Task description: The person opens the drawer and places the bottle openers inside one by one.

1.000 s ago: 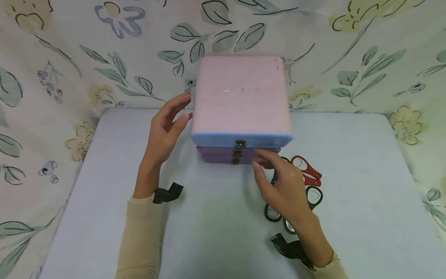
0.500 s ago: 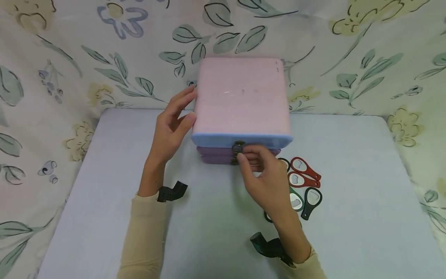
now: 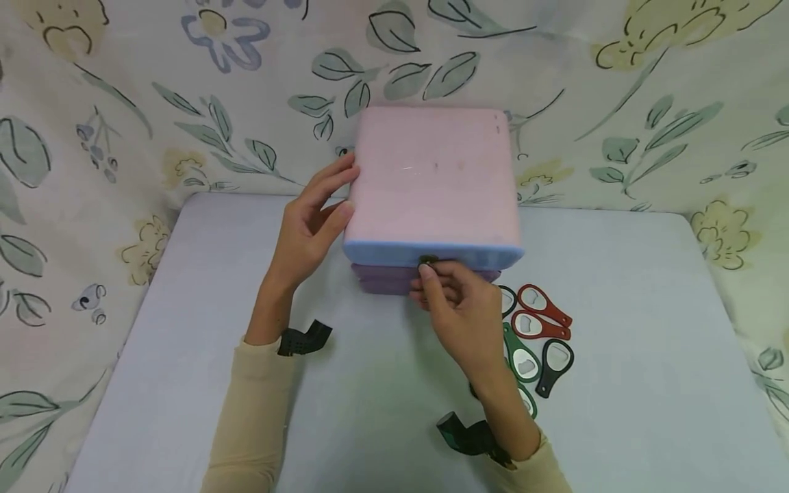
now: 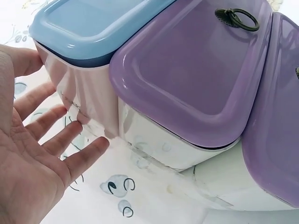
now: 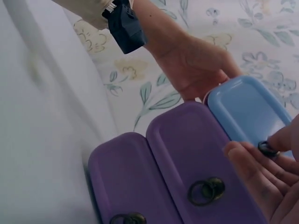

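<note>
A small drawer box with a pink top (image 3: 437, 178) stands at the back of the table. Its front has a blue drawer (image 5: 247, 107) uppermost and two purple drawers (image 5: 187, 149) below, each with a bronze ring pull. My right hand (image 3: 465, 325) pinches the blue drawer's ring pull (image 5: 267, 149) between thumb and fingers; the blue front sits flush against the box. On the box's left side, my left hand (image 3: 302, 236) rests with spread, relaxed fingers, fingertips at the pink wall (image 4: 84, 91).
Several bottle openers lie right of the box, partly behind my right forearm: red (image 3: 559, 333), black (image 3: 546, 383) and green (image 3: 511, 339). Leaf-patterned cloth (image 3: 246, 103) rises directly behind the box and along both sides of the white table (image 3: 629, 342).
My left hand has moved right, up to the box's side. My right hand has moved left from beside the purple drawers and taken hold of the blue drawer's ring pull.
</note>
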Available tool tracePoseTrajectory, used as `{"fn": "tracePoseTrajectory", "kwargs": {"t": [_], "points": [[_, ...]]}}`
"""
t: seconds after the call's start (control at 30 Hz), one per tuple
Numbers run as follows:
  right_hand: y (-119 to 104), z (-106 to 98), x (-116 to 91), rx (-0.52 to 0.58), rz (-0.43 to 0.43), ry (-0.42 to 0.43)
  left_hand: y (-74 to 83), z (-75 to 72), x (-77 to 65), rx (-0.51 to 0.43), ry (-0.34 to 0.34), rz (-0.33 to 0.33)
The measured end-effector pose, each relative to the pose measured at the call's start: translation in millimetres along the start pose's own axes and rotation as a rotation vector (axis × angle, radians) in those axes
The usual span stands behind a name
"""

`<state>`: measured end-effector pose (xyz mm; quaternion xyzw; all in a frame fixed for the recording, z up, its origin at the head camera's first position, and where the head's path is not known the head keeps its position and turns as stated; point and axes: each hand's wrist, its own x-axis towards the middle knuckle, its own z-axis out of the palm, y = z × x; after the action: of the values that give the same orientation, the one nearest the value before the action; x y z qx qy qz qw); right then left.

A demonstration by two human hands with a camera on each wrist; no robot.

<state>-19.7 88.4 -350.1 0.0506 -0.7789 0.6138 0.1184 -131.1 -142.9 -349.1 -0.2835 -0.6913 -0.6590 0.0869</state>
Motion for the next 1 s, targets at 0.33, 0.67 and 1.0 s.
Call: {"fn": "tracePoseTrajectory", "kwargs": {"t": [0.33, 0.67, 1.0], "points": [[-0.2, 4.3, -0.4, 0.030, -0.014, -0.007, 5.4, -2.0, -2.7, 0.020, 0.013, -0.052], [0.2, 6.2, -3.5, 0.060, 0.002, 0.000, 5.4, -6.1, -3.9, 0.008, 0.009, -0.070], [6.0, 1.2, -9.2, 0.035, -0.043, 0.007, 5.8, -4.6, -0.2, 0.009, -0.007, -0.085]]}}
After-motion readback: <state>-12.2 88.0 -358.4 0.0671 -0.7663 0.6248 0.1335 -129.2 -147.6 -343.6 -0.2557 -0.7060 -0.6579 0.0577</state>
